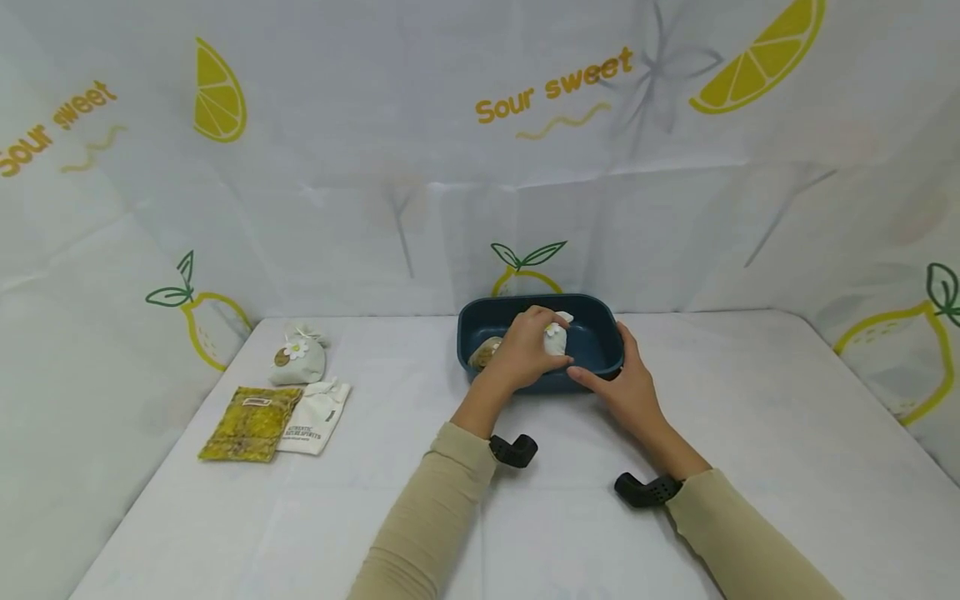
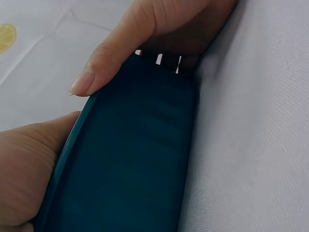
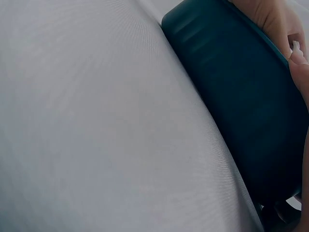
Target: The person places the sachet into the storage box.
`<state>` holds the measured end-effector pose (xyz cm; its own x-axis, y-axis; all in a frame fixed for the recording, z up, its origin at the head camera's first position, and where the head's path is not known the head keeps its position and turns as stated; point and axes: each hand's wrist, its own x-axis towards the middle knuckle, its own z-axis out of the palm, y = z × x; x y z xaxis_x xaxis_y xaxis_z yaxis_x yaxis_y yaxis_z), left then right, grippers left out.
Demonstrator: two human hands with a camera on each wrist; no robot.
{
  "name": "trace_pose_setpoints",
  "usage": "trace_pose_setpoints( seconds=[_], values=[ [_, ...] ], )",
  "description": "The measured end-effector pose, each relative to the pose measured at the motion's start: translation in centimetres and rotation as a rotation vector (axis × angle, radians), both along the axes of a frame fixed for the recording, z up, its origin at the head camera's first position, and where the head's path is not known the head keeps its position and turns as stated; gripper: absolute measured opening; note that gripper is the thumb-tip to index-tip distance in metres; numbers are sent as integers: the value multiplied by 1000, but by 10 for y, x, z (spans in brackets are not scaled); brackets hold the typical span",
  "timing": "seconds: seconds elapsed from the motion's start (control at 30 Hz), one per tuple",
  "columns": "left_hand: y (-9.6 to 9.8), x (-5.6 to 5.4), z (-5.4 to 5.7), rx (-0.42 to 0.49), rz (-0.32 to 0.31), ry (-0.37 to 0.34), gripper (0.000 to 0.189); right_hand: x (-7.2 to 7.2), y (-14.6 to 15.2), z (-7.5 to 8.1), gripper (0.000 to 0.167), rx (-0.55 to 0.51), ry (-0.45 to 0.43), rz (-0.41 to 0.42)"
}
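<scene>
A dark blue rectangular box [image 1: 595, 337] stands at the back of the table. Inside it, my left hand [image 1: 521, 353] pinches a small white drawstring pouch [image 1: 555, 341] with a daisy on it. At the box's right end, my right hand [image 1: 630, 392] grips the wall, thumb at the front rim and fingers round the side. Left of my left hand, a brownish pouch [image 1: 483, 352] lies in the box, partly hidden. In the left wrist view the box's front wall [image 2: 125, 159] shows between both hands; the pouch is out of sight there.
On the table's left side stands another white daisy pouch [image 1: 302, 360]. In front of it lie a yellow flat packet [image 1: 251, 423] and a white printed bag [image 1: 317, 417], the packet overlapping the bag. A printed white cloth [image 1: 337, 242] hangs close behind the box.
</scene>
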<state>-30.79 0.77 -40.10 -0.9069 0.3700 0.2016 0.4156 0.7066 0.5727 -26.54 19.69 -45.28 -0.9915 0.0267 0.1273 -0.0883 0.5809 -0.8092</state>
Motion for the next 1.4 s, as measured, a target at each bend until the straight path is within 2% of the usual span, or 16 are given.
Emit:
trace_pose_setpoints(
  seconds=[0.37, 0.6, 0.7, 0.9, 1.1, 1.27, 1.4],
  values=[
    [-1, -3, -2, -5, 34, -78, 49, -1, 0, 0, 111, -1, 4, 2],
    [-5, -4, -3, 50, -38, -205, 28, 1, -1, 0, 112, 3, -5, 12],
    [-6, -4, -1, 80, -42, -236, 23, 1, -1, 1, 112, 12, -5, 11],
    [-6, -3, 1, 78, -48, -251, 27, 0, 0, 2, 112, 20, -10, 5],
    [-13, -4, 3, 32, -72, -270, 34, 1, 0, -1, 112, 11, -4, 13],
    [-22, -5, 7, -53, -78, -240, 40, 0, 0, -1, 112, 13, 12, 8],
    [-27, -6, 11, -73, -73, -221, 44, -1, 0, -2, 112, 18, 9, 4]
  ],
)
